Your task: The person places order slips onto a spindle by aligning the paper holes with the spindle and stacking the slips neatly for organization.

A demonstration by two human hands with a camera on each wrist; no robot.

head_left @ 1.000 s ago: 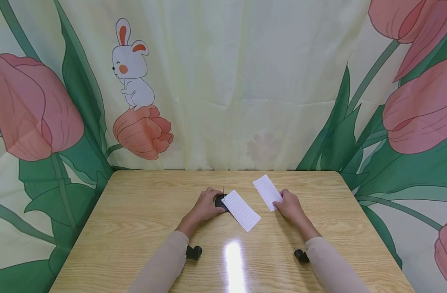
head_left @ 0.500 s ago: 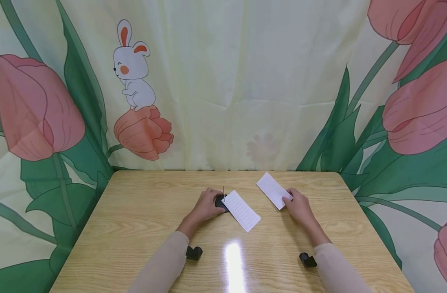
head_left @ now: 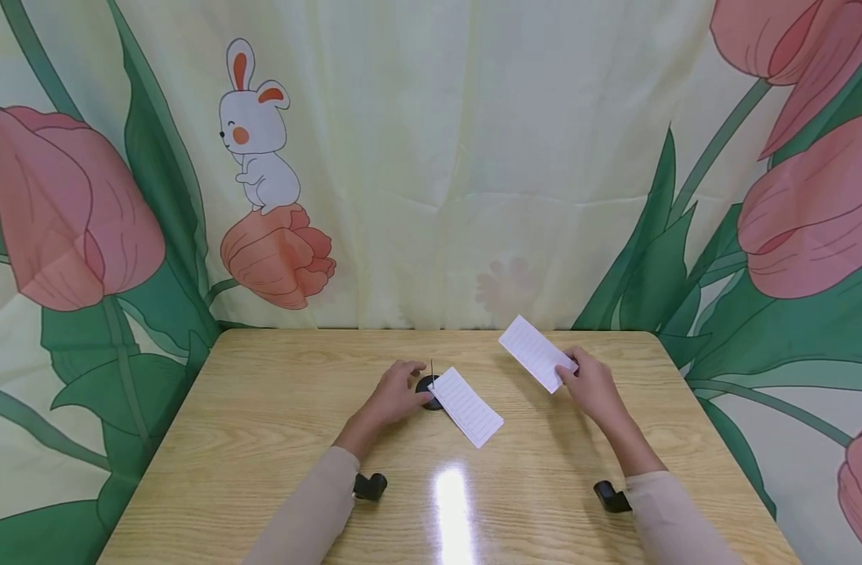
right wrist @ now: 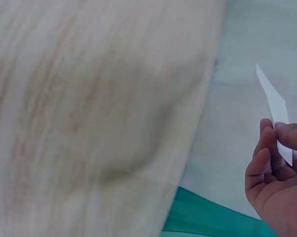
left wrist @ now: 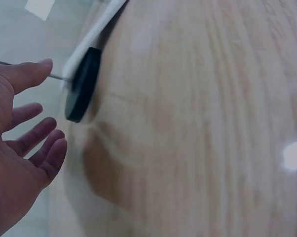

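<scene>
A bill spike stands on the table, with a round black base (head_left: 425, 384) and a thin upright metal spike (head_left: 432, 369). One printed paper slip (head_left: 466, 408) lies with its upper left corner over the base at the spike; whether it is pierced cannot be told. My left hand (head_left: 394, 394) is beside the base, its fingers loosely spread and holding nothing. In the left wrist view the thumb (left wrist: 32, 75) appears in front of the spike. My right hand (head_left: 592, 384) pinches a second printed slip (head_left: 533, 351) between thumb and fingers, raised above the table.
The wooden table (head_left: 275, 439) ends at a back edge against a curtain (head_left: 403, 196) printed with tulips and a rabbit. Black wrist-worn pieces (head_left: 370, 486) sit by both sleeves. A bright light reflection lies on the table's front middle.
My right hand has moved right and lifted the slip off toward the right. My left fingers have let go of the black base and drawn slightly away. The other slip stayed put.
</scene>
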